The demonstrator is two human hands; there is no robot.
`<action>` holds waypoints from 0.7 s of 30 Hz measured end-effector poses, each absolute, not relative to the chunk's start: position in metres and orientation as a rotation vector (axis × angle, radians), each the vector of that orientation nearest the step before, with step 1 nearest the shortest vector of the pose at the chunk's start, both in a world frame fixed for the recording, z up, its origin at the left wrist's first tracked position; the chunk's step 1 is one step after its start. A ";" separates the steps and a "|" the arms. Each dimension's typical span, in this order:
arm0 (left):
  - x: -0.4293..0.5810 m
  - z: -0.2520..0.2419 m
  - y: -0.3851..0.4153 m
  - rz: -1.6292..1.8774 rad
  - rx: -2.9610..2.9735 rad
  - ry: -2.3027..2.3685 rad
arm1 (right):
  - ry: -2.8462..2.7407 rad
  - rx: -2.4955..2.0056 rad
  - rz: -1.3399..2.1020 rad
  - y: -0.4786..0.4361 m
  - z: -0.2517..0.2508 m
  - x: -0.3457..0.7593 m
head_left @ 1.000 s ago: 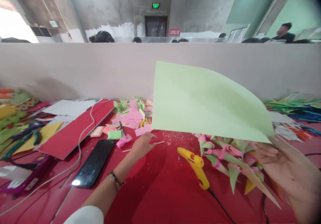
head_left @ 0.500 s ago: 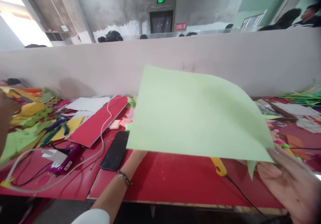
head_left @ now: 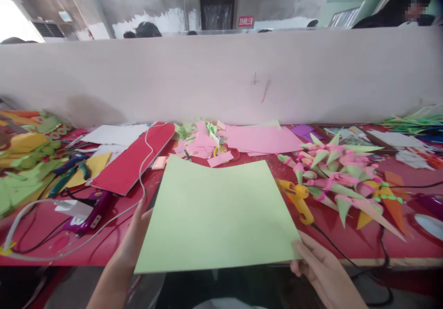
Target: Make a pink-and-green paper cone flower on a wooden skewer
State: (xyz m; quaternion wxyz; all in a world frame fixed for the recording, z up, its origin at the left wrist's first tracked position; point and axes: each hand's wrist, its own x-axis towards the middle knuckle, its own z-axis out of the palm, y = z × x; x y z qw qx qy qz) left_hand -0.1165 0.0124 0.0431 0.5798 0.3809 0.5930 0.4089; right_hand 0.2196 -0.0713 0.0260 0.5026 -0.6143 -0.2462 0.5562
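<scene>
A pale green sheet of paper is held level in front of me, over the table's near edge. My right hand pinches its lower right corner, thumb on top and fingers curled beneath. At the left edge is my left hand, thumb outside the sheet and fingers hidden behind it. Just right of the paper lies a yellow hot glue gun with a black cord. Beyond it is a heap of pink and green paper cones.
Pink paper and scraps lie along the white partition. To the left are a red board, a purple power strip with a white cable, pliers and green and yellow pieces.
The green sheet has come down and nearer to me, uncovering the pink scraps, glue gun and cones. My left hand has shifted to its left edge; another person's hand at far left has largely withdrawn.
</scene>
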 end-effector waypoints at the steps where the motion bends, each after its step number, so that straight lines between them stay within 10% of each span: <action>1: -0.118 0.042 0.008 0.935 0.838 1.371 | -0.651 -1.508 1.352 -0.070 0.021 0.218; 21: -0.081 0.013 -0.027 0.644 1.148 1.383 | -1.199 -1.589 1.008 -0.055 0.003 0.189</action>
